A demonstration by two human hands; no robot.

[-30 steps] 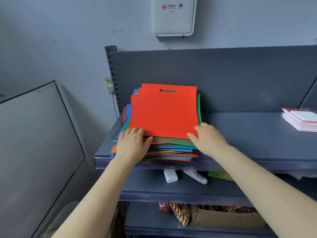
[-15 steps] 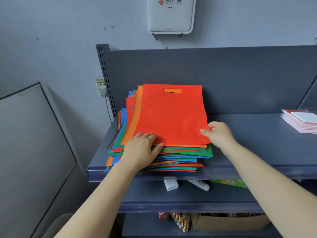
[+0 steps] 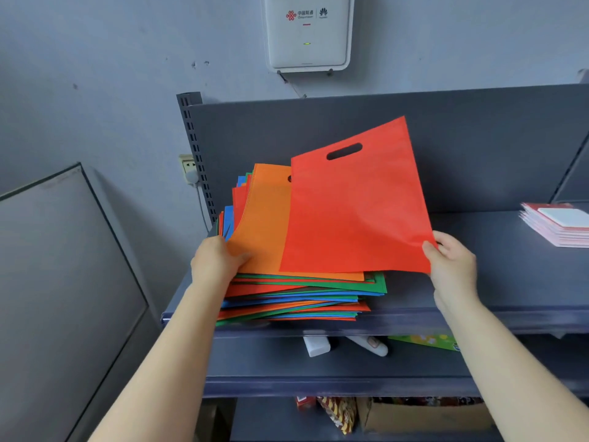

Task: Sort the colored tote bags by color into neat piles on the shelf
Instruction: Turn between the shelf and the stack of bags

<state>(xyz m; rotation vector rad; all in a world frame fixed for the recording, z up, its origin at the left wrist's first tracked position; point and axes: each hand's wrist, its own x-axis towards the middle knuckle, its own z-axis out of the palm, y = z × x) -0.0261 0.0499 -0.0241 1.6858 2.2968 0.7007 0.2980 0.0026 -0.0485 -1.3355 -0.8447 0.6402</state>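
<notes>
A flat red tote bag [image 3: 357, 205] tilts raised above the mixed stack [image 3: 302, 295], whose top bag [image 3: 264, 224] is orange, on the shelf [image 3: 497, 282].

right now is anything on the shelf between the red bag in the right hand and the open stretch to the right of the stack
Nothing visible blocks it. The right hand pinches the red bag at its corner, lifted off the mixed stack. The shelf beside the stack shows bare; the pink-and-white stack sits far right.

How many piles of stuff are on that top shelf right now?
2. The mixed stack of tote bags sits at the left end under the left hand; a pile of pink and white packets lies at the right edge, partly out of frame.
</notes>
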